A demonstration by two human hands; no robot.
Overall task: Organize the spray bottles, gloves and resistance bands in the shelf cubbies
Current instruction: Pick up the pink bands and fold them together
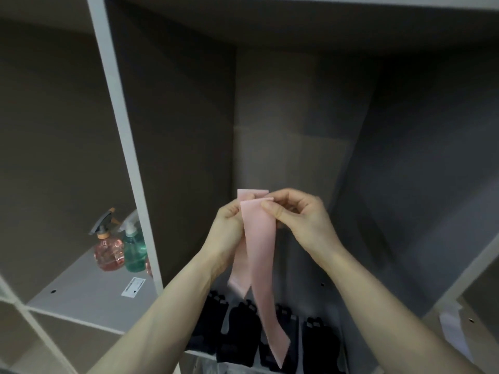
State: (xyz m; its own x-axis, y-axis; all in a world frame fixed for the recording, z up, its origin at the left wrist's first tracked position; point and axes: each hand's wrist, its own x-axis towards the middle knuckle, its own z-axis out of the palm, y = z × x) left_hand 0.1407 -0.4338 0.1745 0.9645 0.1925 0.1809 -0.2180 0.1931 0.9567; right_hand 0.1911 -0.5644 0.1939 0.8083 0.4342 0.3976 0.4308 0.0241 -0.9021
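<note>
Hands meet before the middle cubby: left hand point(229, 222) and right hand point(299, 217) both pinch the top of a pink resistance band point(260, 255), which hangs between them. Below them black gloves point(270, 336) lie in a row; left, two spray bottles point(121, 249) stand. Bands apparently remain. Grey shelf unit point(127, 147) fills the view.

Shelf point(127, 147): spray bottles point(118, 249) left cubby, black gloves point(270, 336) middle cubby
</note>
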